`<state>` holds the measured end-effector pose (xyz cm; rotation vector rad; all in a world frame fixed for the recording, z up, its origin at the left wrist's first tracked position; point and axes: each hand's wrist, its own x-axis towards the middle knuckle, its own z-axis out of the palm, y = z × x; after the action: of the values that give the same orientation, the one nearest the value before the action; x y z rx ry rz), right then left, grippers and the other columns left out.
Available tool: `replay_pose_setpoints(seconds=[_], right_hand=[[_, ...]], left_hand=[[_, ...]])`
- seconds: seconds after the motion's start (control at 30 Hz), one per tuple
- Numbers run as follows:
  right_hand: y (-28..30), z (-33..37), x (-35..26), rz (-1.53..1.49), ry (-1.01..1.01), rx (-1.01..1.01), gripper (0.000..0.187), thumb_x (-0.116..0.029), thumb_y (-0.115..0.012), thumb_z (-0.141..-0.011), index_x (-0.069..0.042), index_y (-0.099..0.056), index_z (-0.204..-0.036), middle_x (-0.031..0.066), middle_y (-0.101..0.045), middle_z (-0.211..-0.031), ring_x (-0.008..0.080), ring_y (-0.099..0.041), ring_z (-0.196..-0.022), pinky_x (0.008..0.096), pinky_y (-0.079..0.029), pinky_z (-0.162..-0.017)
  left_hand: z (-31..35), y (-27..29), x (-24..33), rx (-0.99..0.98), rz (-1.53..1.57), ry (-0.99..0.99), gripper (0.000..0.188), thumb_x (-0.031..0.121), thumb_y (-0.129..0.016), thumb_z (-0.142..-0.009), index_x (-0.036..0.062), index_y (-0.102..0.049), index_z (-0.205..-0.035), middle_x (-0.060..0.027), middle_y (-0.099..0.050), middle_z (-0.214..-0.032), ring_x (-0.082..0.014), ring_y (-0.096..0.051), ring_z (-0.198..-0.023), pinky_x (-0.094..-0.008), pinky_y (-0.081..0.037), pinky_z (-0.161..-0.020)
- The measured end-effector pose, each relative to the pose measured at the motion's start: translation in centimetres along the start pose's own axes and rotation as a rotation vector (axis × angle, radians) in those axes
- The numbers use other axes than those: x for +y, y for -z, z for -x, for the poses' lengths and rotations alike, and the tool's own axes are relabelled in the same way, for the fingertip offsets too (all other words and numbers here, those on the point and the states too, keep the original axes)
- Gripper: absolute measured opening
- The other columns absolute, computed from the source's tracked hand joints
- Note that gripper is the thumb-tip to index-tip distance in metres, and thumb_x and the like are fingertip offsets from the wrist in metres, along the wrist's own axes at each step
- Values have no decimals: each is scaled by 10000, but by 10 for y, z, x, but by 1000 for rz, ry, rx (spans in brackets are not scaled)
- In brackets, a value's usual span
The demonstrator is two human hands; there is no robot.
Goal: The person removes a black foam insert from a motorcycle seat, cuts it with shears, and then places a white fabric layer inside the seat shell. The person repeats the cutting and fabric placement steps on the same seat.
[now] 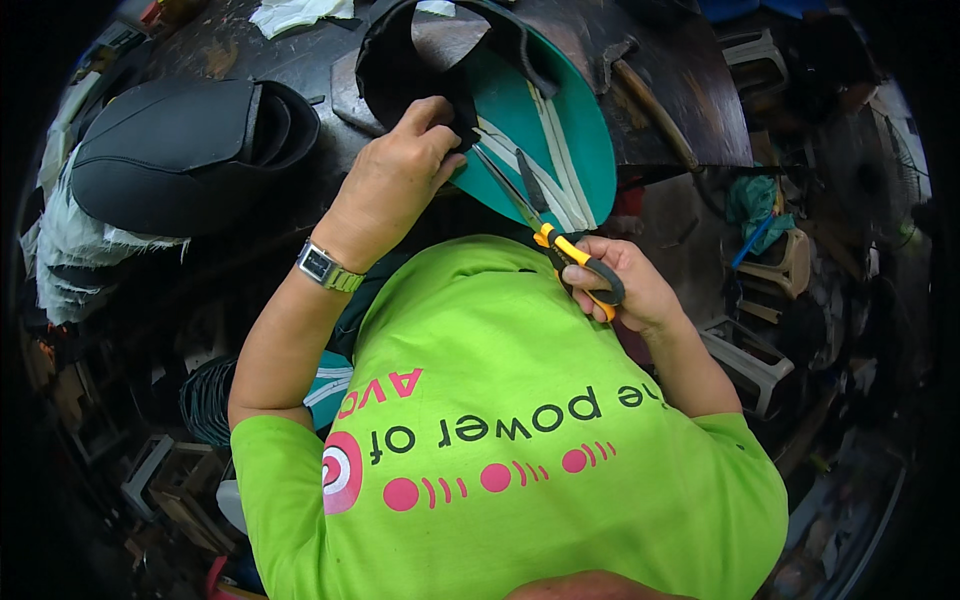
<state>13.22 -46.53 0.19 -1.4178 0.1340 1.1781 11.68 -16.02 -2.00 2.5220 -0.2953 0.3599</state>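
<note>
Your left hand [400, 170], upper center of frame: fingers curled in, pinching dark edge of teal-and-black piece [585, 135], which sits top center, white strips [562, 165] along teal side. Your right hand [632, 285], right of center, wrapped round yellow-black scissors [546, 236], blades spread against teal. Hammer [652, 107] on counter [722, 125], upper right. Chunky black padded piece [165, 150], upper left.

Table [718, 95]: dark top, scuffed, some sheen. Just off its right edge, a pale plastic stool [756, 50]. Beyond the near right corner, a beige stool [795, 262] and a white stool [752, 365], apart. Floor [675, 215] by that corner: brownish; elsewhere cluttered, detail unclear. Light: dim, uneven, surroundings in shadow.
</note>
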Motion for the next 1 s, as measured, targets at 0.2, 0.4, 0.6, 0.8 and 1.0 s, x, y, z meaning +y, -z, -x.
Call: replay_pose_setpoints(seconds=[0.2,0.4,0.6,0.8,1.0], right_hand=[[4,-3,-3,-97,-27,-64,277,-258,-763,-941,-17,-632,-977,35,-608,-648,57,-508,-431,184,-381,-422],[4,-1,-8,-107,-40,-99,280,-282,-742,-960,-31,-618,-953,36,-606,-643,63,-511,-434,186,-391,-432],[-2,4,-22,-59,-88,-106,296,-311,-733,-968,-44,-605,-974,46,-622,-675,71,-538,-465,183,-417,-456],[1,-4,-42,22,-139,-107,401,-421,-720,-958,-38,-605,-966,69,-632,-692,104,-585,-530,239,-463,-530],[3,-4,-71,132,-193,-104,412,-407,-747,-935,-17,-618,-967,74,-629,-674,103,-584,-511,225,-450,-499]], left_hand=[[-2,-9,11,17,-201,-46,179,43,-690,-885,-23,-609,-1030,-172,-606,-1268,-336,-715,-888,-395,-605,-766],[-16,-12,-8,153,-154,-6,333,10,-693,-851,6,-537,-1145,-165,-592,-1200,-373,-676,-921,-419,-582,-763],[-11,-14,-23,186,-30,-87,293,25,-717,-868,28,-576,-1124,-147,-648,-1140,-360,-681,-961,-400,-579,-794],[-3,-15,-20,245,146,-115,272,55,-774,-846,29,-632,-1077,-129,-638,-1151,-318,-684,-947,-374,-585,-810],[4,-12,-28,191,266,-96,300,26,-814,-785,32,-667,-1047,-123,-623,-1191,-289,-684,-1014,-347,-590,-846]])
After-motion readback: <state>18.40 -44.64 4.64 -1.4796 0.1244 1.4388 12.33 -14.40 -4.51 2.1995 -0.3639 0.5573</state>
